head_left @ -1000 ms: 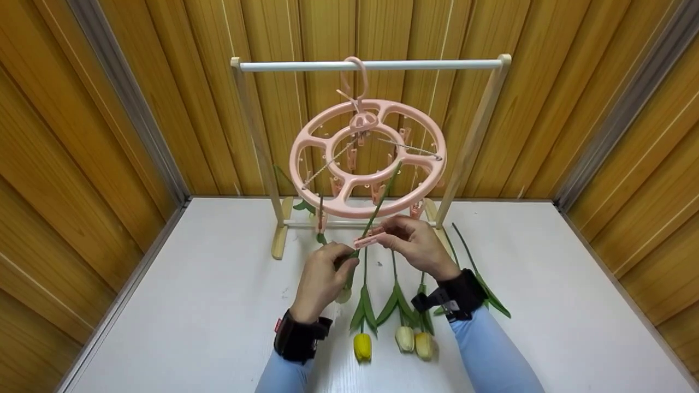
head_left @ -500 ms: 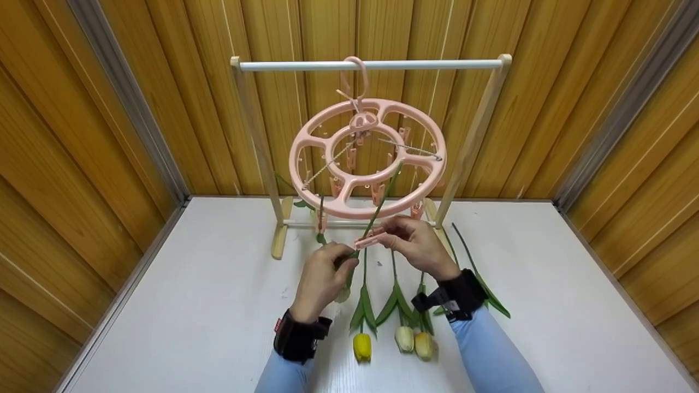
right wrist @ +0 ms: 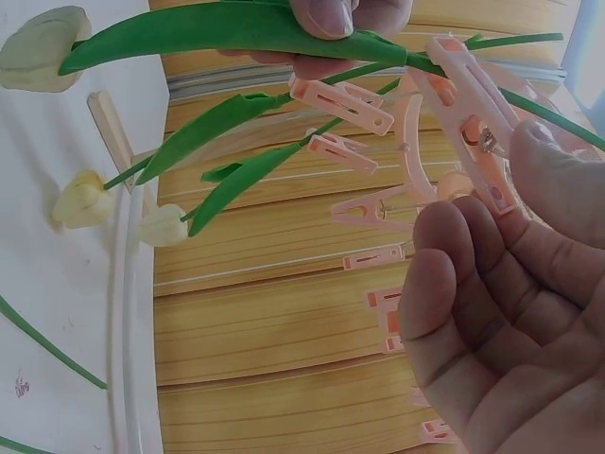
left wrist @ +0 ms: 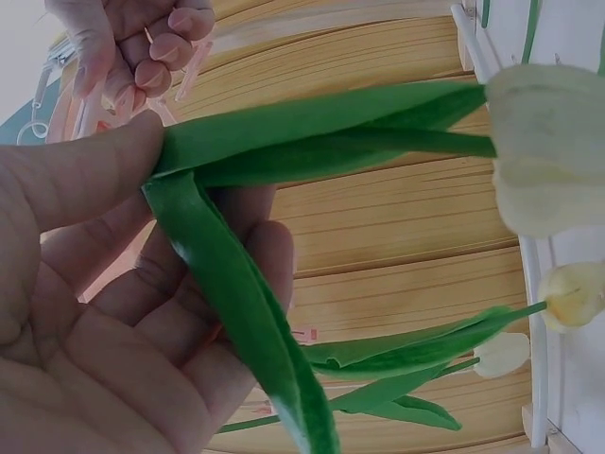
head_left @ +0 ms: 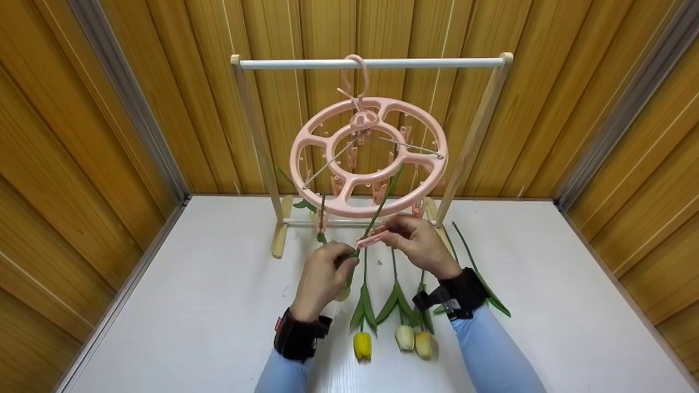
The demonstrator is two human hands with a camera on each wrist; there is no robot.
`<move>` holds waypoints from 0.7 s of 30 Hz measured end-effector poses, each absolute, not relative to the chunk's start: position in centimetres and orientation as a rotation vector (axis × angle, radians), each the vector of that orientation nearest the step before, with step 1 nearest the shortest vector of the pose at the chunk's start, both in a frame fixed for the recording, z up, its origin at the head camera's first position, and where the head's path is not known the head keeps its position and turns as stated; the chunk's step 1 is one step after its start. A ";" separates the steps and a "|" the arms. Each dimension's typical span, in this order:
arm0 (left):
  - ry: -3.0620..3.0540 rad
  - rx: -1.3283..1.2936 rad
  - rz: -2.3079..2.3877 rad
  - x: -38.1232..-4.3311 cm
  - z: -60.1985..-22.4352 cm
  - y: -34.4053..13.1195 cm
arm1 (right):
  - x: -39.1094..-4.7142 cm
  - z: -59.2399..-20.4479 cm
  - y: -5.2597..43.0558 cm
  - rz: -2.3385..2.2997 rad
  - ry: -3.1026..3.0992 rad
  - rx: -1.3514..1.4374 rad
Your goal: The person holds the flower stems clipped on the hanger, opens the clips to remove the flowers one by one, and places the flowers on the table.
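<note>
In the left wrist view, my left hand [head_left: 322, 278] pinches a white artificial tulip [left wrist: 544, 151] where its green leaves meet the stem. The flower head points down toward the table, and the stem slants up past the pink ring. My right hand [head_left: 420, 245] grips a pink clothespin [right wrist: 477, 123] between thumb and fingers. The clothespin's tip lies across the stem, just above the left fingertips. Overhead, a round pink clip hanger [head_left: 355, 179] hangs by its hook, ringed with dangling clothespins.
The hanger's rack has a white bar [head_left: 437, 63] and wooden legs. Behind the hands, a cream tulip [right wrist: 80, 200] and a white tulip [right wrist: 164, 225] hang from clips. A yellow tulip [head_left: 362, 346] and two pale tulips [head_left: 404, 338] lie on the white table [head_left: 218, 327], with more stems at right.
</note>
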State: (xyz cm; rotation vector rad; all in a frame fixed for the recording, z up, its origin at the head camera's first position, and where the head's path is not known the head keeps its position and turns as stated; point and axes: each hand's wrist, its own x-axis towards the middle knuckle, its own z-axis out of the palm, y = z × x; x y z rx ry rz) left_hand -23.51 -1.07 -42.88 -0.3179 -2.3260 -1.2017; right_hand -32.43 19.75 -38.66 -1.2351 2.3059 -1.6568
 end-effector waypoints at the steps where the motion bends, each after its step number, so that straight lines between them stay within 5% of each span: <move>1: -2.328 -0.316 -1.202 -23.5 -42.8 -1.1 | -32.4 -38.6 19.8 -1.654 2.308 -1.235; 21: -2.337 -0.290 -1.179 -23.4 -42.8 -1.2 | -32.5 -38.7 20.1 -1.651 2.399 -1.194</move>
